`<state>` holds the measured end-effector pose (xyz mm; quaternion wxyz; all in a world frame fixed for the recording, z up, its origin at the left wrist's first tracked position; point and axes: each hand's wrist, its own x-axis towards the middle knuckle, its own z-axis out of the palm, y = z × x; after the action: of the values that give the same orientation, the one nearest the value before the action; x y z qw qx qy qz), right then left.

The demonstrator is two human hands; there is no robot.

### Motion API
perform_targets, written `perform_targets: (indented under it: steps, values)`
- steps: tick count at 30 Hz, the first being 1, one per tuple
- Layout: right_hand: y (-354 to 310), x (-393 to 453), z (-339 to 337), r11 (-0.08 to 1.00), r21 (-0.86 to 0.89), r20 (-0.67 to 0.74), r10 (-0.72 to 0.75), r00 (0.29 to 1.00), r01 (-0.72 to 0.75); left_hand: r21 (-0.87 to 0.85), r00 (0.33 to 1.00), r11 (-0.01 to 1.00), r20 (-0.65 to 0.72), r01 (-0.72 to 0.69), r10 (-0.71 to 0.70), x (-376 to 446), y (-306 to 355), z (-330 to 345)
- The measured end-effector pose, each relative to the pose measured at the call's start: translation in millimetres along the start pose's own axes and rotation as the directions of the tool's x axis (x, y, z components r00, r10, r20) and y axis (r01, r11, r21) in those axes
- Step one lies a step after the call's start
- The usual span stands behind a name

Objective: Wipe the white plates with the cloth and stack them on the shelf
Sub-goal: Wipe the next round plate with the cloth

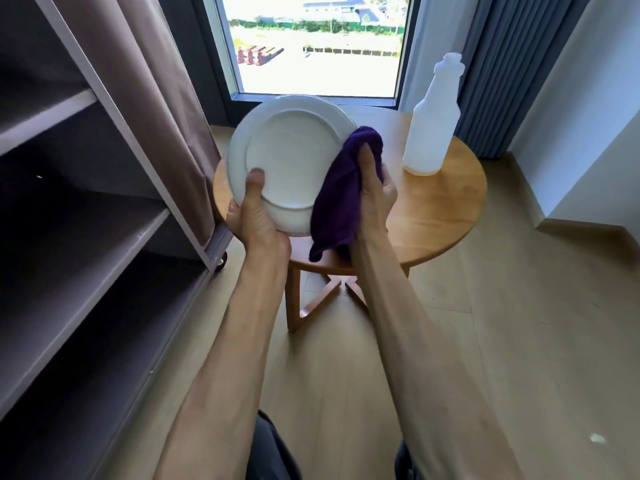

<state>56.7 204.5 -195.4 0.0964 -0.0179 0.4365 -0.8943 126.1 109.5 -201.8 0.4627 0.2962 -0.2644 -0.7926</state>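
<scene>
The left hand [254, 216] grips a white plate [289, 157] by its lower rim, thumb pressed flat on the near face and the other fingers hidden behind it. The plate is held up off the table [443, 216], tilted nearly on edge, and the face turned toward the camera shows a raised circular ring, so it is probably the underside, though the view does not settle that. The right hand [375, 192] clutches a purple cloth [341, 199], its fingers curled round the bunched fabric, and holds it against the right edge of the plate. The top of the cloth wraps over the rim, and a loose tail hangs down below the hand, in front of the table's near edge.

The table is round and wooden, with crossed legs beneath it. On its far right part stands a white translucent spray bottle [433, 123], upright, well apart from the plate and hands. To the left stands a shelf [86, 216] unit with several grey-brown boards, a fabric cover [156, 91] drawn back along its side and a caster wheel [220, 261] at its lower corner. Behind the table a window [315, 43] looks out on bright ground outside, flanked on the right by grey-blue curtains [502, 64]. The floor [502, 323] is pale wood.
</scene>
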Motion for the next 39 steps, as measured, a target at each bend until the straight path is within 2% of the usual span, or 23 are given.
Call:
perform_targets:
  steps: [3,5,7,8,10,13,15,17,19,23,25,27,29,31,33,36,38,39]
  values:
    - [2.4,-9.6,4.6,1.0,0.026,0.024,0.015,1.0,-0.015,-0.064,0.994,0.994,0.068,0.093,-0.088,-5.4,-4.9,-3.6]
    - [-4.1,-9.7,3.7,1.0,-0.005,0.06,-0.02,0.998,0.021,-0.004,0.992,0.996,0.093,0.09,-0.089,-7.9,-3.5,-4.5]
    - [-14.9,-4.2,1.3,0.988,-0.094,0.114,-0.113,0.987,0.124,0.216,0.989,0.972,0.096,0.092,-0.115,-6.6,-1.0,-3.9]
    - [-21.9,-0.3,0.1,0.958,-0.195,0.157,-0.182,0.971,0.211,0.362,0.985,0.928,0.103,0.09,-0.135,-6.0,1.4,-4.1]
    - [-35.0,6.0,-0.9,0.822,-0.397,0.309,-0.298,0.903,0.408,0.527,0.961,0.844,0.169,0.1,-0.22,-6.2,10.7,-2.0]
    - [-42.9,5.1,4.7,0.566,-0.522,0.584,-0.309,0.751,0.639,0.41,0.836,0.85,0.293,0.329,-0.465,-10.5,30.8,1.3]
    - [-42.7,3.8,9.8,0.458,-0.513,0.708,-0.252,0.659,0.726,0.296,0.795,0.853,0.324,0.429,-0.513,-11.2,36.8,-3.5]
    - [-38.6,-0.9,15.1,0.387,-0.484,0.786,-0.203,0.584,0.785,0.198,0.798,0.871,0.351,0.449,-0.491,-10.2,38.1,-4.4]
    - [-34.0,-8.6,18.9,0.374,-0.448,0.834,-0.15,0.53,0.812,0.185,0.828,0.901,0.356,0.392,-0.433,-13.9,43.6,0.3]
    - [-30.8,-19.2,20.7,0.505,-0.424,0.873,0.007,0.487,0.752,0.242,0.838,0.931,0.414,0.274,-0.355,-16.3,47.6,-4.6]
    - [-36.6,-18.3,18.6,0.586,-0.455,0.865,0.114,0.488,0.67,0.199,0.834,0.938,0.432,0.284,-0.344,-17.6,43.3,-9.7]
    - [-43.1,-18.5,16.1,0.649,-0.523,0.827,0.231,0.513,0.552,0.072,0.856,0.958,0.433,0.278,-0.281,-18.1,42.7,-11.4]
    - [-44.1,-17.2,12.8,0.626,-0.618,0.757,0.309,0.575,0.477,-0.061,0.875,0.973,0.453,0.222,-0.172,-15.9,40.8,-12.6]
    - [-41.1,-12.1,13.7,0.492,-0.725,0.666,0.322,0.672,0.482,-0.1,0.884,0.984,0.459,0.149,-0.087,-16.4,38.2,-14.4]
    - [-43.5,-6.8,20.4,0.285,-0.829,0.556,0.323,0.766,0.481,-0.108,0.883,0.984,0.463,0.139,-0.074,-19.6,33.7,-15.4]
    - [-51.4,4.8,32.6,-0.036,-0.916,0.386,0.195,0.902,0.4,-0.098,0.878,0.994,0.479,0.056,-0.002,-19.6,29.2,-17.6]
    - [-50.0,14.9,37.8,-0.128,-0.938,0.318,0.058,0.946,0.323,-0.068,0.867,0.998,0.497,0.014,0.021,-19.4,23.6,-18.1]
    - [-47.0,19.5,40.3,-0.148,-0.938,0.317,-0.004,0.949,0.313,-0.056,0.867,0.997,0.499,0.044,-0.01,-24.2,22.7,-16.1]
